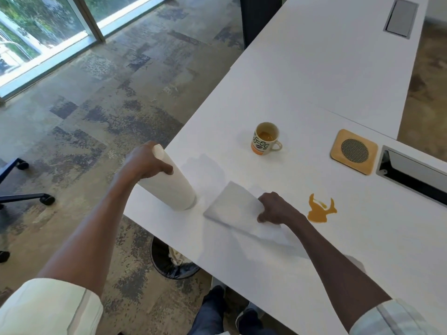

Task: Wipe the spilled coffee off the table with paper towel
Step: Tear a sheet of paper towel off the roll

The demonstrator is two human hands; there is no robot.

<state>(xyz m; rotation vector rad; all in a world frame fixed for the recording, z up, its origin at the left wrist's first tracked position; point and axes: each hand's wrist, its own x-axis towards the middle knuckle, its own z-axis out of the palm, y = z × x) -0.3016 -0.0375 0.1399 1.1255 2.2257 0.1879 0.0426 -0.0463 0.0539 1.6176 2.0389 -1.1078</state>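
Note:
An orange-brown coffee spill (320,210) lies on the white table (314,93), near its front. My left hand (147,163) grips the top of a white paper towel roll (173,188), which stands tilted at the table's left edge. My right hand (275,209) pinches the right edge of a paper towel sheet (233,206), lifted a little off the table between the roll and the spill. The sheet is apart from the roll and from the spill.
A patterned mug (265,139) with a little coffee stands behind the spill. A wooden coaster (354,151) and a cable hatch (411,175) are to the right. A dark bin (169,259) sits under the table edge; an office chair base (24,197) is at left.

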